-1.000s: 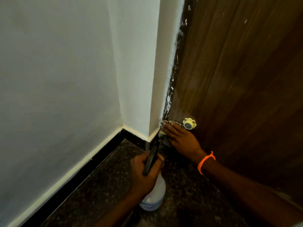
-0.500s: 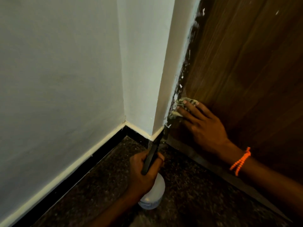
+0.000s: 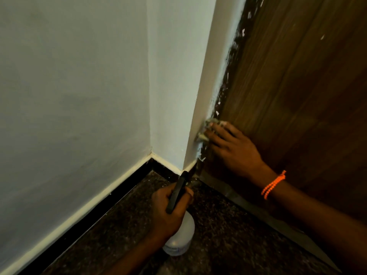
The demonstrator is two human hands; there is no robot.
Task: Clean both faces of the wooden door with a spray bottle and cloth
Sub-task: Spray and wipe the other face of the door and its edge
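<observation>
The dark wooden door (image 3: 294, 92) fills the right side, its left edge flecked with white paint beside the white wall corner. My right hand (image 3: 236, 149), with an orange bracelet at the wrist, presses a pale cloth (image 3: 208, 129) flat against the door's lower left edge, fingers spread over it. My left hand (image 3: 168, 211) is low near the floor, wrapped around the black trigger head of a clear spray bottle (image 3: 181, 241) whose nozzle points toward the door's bottom corner.
White walls (image 3: 79, 96) meet in a corner at left, with a white and black skirting (image 3: 111, 193) along the base. The floor (image 3: 228, 235) is dark speckled stone. A grey strip (image 3: 258, 209) runs along the door's bottom edge.
My right hand slid the cloth upward along the door's left edge from near the floor. The small round door stopper seen earlier is out of sight. My left hand stays on the bottle.
</observation>
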